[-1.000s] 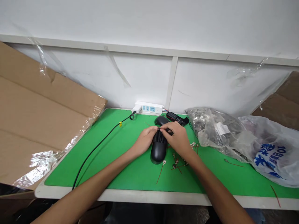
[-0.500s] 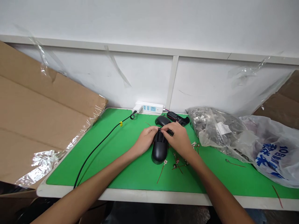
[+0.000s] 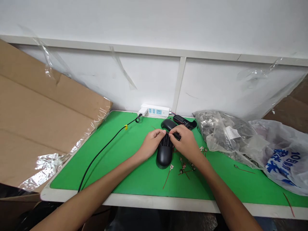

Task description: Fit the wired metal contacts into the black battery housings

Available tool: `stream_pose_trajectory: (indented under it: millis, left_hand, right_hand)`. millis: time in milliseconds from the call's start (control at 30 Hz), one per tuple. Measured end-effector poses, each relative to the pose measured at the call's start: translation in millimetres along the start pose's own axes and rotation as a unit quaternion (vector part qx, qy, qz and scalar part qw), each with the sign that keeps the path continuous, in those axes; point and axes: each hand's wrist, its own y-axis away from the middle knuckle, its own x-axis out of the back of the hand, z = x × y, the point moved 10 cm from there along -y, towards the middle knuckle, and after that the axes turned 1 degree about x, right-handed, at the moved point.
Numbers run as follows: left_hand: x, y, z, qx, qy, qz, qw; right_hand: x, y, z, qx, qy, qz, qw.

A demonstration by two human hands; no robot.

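A black rounded plastic housing [image 3: 164, 156] lies on the green mat, its open slotted compartment [image 3: 165, 140] facing up at the far end. My left hand [image 3: 153, 141] is at that end's left side, thumb and forefinger pinched. Opposite it, my right hand [image 3: 184, 139] pinches close by, fingertips almost meeting the left ones. A thin reddish wire seems to run between the fingertips; it is very small. Right of the housing lie several metal contacts with red wires [image 3: 184, 166], one contact [image 3: 171, 167] apart from them.
Behind the hands lie a black curved cover [image 3: 168, 124] and another open black housing [image 3: 184, 122]. A white power strip [image 3: 157, 110] stands by the wall, with a black cable [image 3: 106, 147] running left. Plastic bags [image 3: 223, 131] fill the right; cardboard [image 3: 48, 106] leans at left.
My right fingertips have lifted slightly from the compartment, and the thin reddish wire now shows between both hands. The left fingers have curled a little more. The whole view has shifted slightly.
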Motion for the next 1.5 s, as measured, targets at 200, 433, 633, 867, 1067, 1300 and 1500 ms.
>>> stream_pose_trajectory:
  millis: [200, 433, 633, 867, 1067, 1300, 1500]
  left_hand:
    - [-1.5, -0.7, 0.0, -0.002, -0.006, -0.013, 1.0]
    - [-3.2, -0.5, -1.7, 0.007, -0.013, -0.021, 1.0]
    - [-5.1, 0.6, -1.3, 0.01, -0.034, -0.031, 0.999]
    - [-3.5, 2.0, 0.1, 0.006, -0.007, -0.016, 1.0]
    - [-2.3, 3.3, 1.1, 0.003, 0.004, -0.003, 1.0]
    - [-6.9, 17.9, 17.9, -0.033, 0.028, -0.022, 0.999]
    - [-8.2, 29.4, 29.8, -0.049, -0.041, -0.027, 0.998]
  right_hand:
    - [-0.7, 2.1, -6.3, 0.018, -0.002, 0.007, 1.0]
    - [-2.4, 4.1, -8.8, 0.018, 0.005, 0.015, 1.0]
    - [-4.4, 5.7, -11.8, 0.018, 0.029, 0.008, 0.999]
    - [-6.3, 6.3, -9.7, 0.007, 0.06, 0.001, 0.998]
    - [0.3, 5.9, 0.0, -0.05, 0.001, 0.002, 0.999]
    - [0.3, 7.1, -7.2, -0.068, 0.009, -0.053, 0.996]
    - [-1.2, 9.7, -16.6, -0.077, 0.001, -0.076, 0.994]
